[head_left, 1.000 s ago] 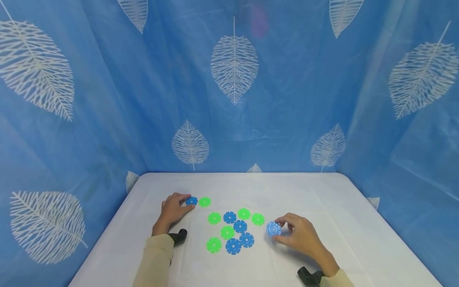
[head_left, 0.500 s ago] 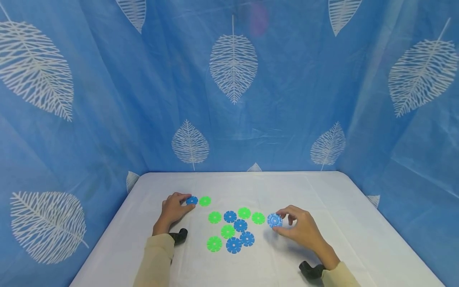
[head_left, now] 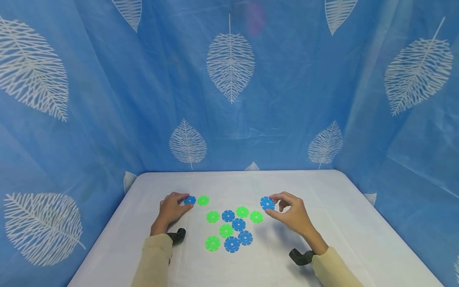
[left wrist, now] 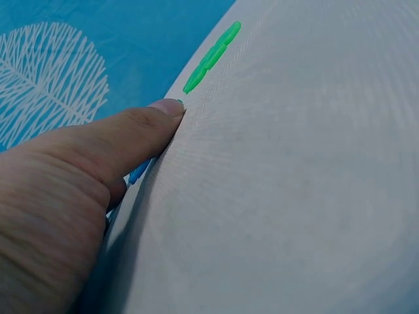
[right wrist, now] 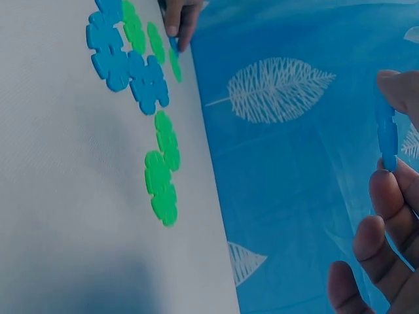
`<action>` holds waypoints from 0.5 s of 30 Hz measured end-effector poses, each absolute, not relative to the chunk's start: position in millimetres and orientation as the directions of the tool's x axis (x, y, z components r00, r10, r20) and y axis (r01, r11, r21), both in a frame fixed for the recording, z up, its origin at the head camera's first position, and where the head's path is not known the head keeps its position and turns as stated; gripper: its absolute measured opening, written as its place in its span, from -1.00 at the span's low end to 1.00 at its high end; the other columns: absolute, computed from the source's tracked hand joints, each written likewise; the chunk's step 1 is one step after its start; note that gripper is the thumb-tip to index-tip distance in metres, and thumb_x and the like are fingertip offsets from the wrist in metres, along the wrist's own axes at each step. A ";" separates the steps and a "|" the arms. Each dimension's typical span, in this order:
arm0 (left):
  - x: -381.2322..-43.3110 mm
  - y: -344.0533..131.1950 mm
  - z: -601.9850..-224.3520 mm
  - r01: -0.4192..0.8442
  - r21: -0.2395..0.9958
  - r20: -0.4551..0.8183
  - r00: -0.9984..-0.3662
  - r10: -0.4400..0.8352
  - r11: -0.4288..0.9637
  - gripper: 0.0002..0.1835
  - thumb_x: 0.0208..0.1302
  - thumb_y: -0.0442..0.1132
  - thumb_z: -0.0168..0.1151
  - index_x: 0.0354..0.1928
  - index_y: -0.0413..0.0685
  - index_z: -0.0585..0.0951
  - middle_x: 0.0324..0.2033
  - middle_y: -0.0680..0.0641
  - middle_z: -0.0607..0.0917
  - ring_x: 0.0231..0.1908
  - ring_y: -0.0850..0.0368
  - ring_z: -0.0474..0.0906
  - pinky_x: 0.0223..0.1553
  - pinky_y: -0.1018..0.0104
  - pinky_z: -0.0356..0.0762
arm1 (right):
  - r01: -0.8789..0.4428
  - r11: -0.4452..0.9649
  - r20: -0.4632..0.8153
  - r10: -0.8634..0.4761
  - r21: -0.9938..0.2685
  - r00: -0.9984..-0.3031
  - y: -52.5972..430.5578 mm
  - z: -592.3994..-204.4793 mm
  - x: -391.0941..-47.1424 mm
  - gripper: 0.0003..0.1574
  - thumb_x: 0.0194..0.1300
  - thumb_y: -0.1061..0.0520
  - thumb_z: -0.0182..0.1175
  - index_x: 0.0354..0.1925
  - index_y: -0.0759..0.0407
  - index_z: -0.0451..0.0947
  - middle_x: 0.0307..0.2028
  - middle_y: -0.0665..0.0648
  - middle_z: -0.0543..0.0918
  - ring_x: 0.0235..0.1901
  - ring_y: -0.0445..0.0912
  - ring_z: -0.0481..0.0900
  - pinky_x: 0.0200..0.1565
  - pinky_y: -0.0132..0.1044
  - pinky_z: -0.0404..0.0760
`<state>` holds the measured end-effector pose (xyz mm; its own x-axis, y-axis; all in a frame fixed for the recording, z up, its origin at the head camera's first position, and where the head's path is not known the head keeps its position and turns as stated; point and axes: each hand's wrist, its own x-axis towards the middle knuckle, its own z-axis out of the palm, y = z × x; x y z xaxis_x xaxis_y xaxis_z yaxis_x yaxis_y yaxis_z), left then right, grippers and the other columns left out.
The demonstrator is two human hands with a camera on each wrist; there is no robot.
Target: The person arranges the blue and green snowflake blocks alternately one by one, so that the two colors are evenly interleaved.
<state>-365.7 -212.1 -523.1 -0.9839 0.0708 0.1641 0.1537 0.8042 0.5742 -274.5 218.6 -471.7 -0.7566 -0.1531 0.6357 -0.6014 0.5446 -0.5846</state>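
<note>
Between thumb and fingers, my right hand pinches a blue notched disc by its edges, raised over the right part of the table. In the right wrist view that blue disc appears edge-on between thumb and fingertip. My left hand rests at the far left of the table, its thumb and forefinger on either side of another blue notched disc lying flat. A green notched disc lies just right of it. The left wrist view shows the left thumb covering most of the blue disc.
Several green discs and several blue discs lie loosely grouped mid-table on the white cloth. A blue curtain with white leaf prints stands behind and at both sides. Dark devices are strapped at both wrists.
My right hand has lifted its blue disc farther back and slightly left, and the disc has tilted from shiny to plain blue. My left hand stays at its disc.
</note>
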 end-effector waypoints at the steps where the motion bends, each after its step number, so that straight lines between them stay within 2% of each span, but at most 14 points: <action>1: -365.5 -212.0 -522.2 0.154 0.576 0.165 -0.984 0.070 0.803 -0.42 0.19 0.09 0.42 0.23 0.06 0.63 0.08 -0.17 0.62 0.12 -0.16 0.47 0.05 -0.08 0.23 | -0.605 0.544 0.638 -0.156 -0.582 -0.754 216.0 -471.1 -276.3 -0.51 -0.01 0.13 0.59 -0.06 -0.06 0.71 -0.35 -0.08 0.65 -0.53 -0.27 0.47 -0.37 -0.30 0.55; 7: -366.8 -211.6 -521.2 0.146 0.574 0.163 -0.985 0.063 0.805 -0.41 0.18 0.09 0.42 0.24 0.06 0.63 0.09 -0.17 0.61 0.14 -0.16 0.46 0.06 -0.09 0.23 | -0.628 0.521 0.658 -0.157 -0.579 -0.737 197.5 -470.6 -288.3 -0.49 -0.06 0.25 0.59 -0.07 0.14 0.71 -0.38 0.09 0.64 -0.56 -0.11 0.47 -0.42 -0.20 0.55; 10: -369.2 -212.0 -523.9 0.145 0.571 0.161 -0.985 0.062 0.808 -0.40 0.18 0.10 0.42 0.24 0.08 0.63 0.09 -0.16 0.61 0.14 -0.16 0.46 0.07 -0.09 0.23 | -0.632 0.512 0.670 -0.139 -0.582 -0.729 187.8 -470.1 -295.0 -0.49 -0.08 0.25 0.59 -0.09 0.12 0.71 -0.38 0.07 0.64 -0.56 -0.10 0.47 -0.40 -0.22 0.54; 15: -372.1 -212.8 -529.3 0.145 0.565 0.160 -0.985 0.065 0.812 -0.41 0.18 0.12 0.42 0.24 0.11 0.63 0.08 -0.15 0.61 0.12 -0.14 0.46 0.06 -0.07 0.23 | -0.632 0.492 0.668 -0.128 -0.599 -0.733 174.5 -470.8 -310.4 -0.52 -0.02 0.11 0.60 -0.07 -0.02 0.71 -0.37 0.01 0.64 -0.56 -0.22 0.45 -0.37 -0.32 0.55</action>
